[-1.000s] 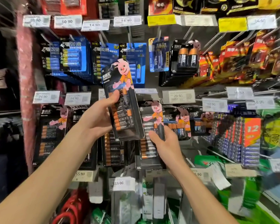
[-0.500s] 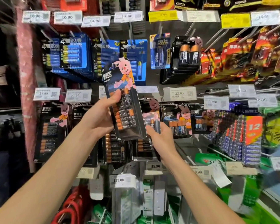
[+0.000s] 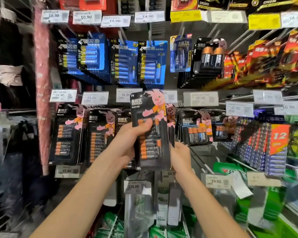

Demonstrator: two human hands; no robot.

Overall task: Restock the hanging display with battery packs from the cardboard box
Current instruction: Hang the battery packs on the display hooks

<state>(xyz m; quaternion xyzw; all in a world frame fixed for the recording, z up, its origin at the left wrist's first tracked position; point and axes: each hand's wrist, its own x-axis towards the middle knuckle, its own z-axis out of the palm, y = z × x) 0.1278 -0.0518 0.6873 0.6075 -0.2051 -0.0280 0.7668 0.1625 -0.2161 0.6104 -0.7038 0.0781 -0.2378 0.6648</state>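
Reference point: the white paper price label marked 36.90 (image 3: 125, 95), clipped at mid-height on the grey hanging display (image 3: 175, 30).

The black blister-card battery pack (image 3: 150, 131) is printed with a pink rabbit in an orange shirt and loaded with copper-topped cells. It is held upright just right of and below the label, and its top left corner overlaps the label's right end. The pack stands in front of the display; whether its hang hole sits on a peg cannot be told.

The left hand (image 3: 127, 145) is below the label. It grips the pack by the left edge — thumb pressed across the front over the upper cells, fingers wrapped out of sight behind the card.

The right hand (image 3: 180, 156) is lower and further right of the label, against the pack's lower right edge. Its fingertips pass behind the card, so it cannot be told whether they pinch the pack or something behind it.

Below and left of the label hang rows of long black battery packs (image 3: 67, 134) bearing the same rabbit. Further right of the label, beyond the held pack, hangs a row of short black four-cell packs (image 3: 195, 131). Above the label hang blue-carded battery packs (image 3: 150, 64). Well below the label, a white price label marked 85.90 (image 3: 170, 173) is partly covered by the right wrist.
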